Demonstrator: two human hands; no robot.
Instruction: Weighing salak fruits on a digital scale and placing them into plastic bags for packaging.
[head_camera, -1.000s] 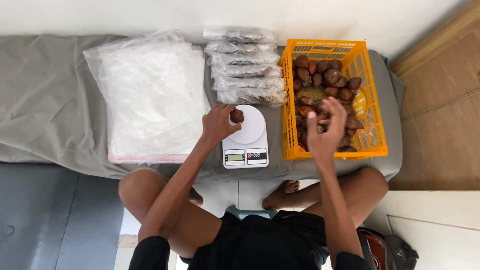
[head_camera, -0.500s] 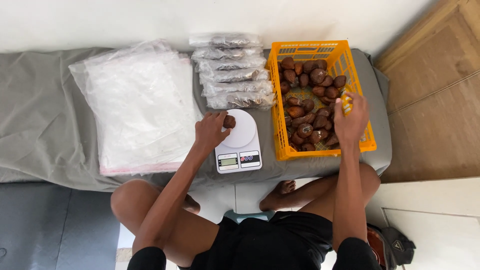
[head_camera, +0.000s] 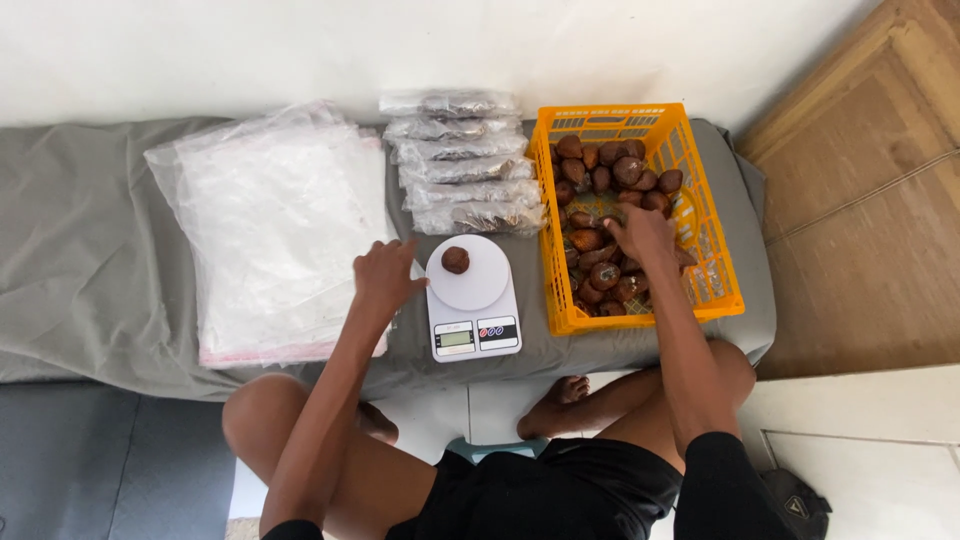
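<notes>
A small white kitchen scale (head_camera: 473, 303) stands on the grey cloth, with one brown scaly fruit (head_camera: 456, 260) lying on its round plate. My left hand (head_camera: 384, 277) rests empty just left of the scale, fingers spread, at the edge of a stack of clear plastic bags (head_camera: 272, 230). My right hand (head_camera: 642, 236) reaches down into the orange plastic basket (head_camera: 716, 232) among several brown fruits (head_camera: 610, 180), fingers curled over them; whether it grips one is hidden.
Several filled clear bags (head_camera: 458, 160) lie stacked behind the scale against the white wall. The grey cloth (head_camera: 80, 250) covers a low mattress. My bare legs are crossed below it. Wooden floor lies to the right, a dark bag at the bottom right.
My left hand let go of the fruit on the scale and moved left off the plate. My right hand went from the basket's right rim down into the fruits.
</notes>
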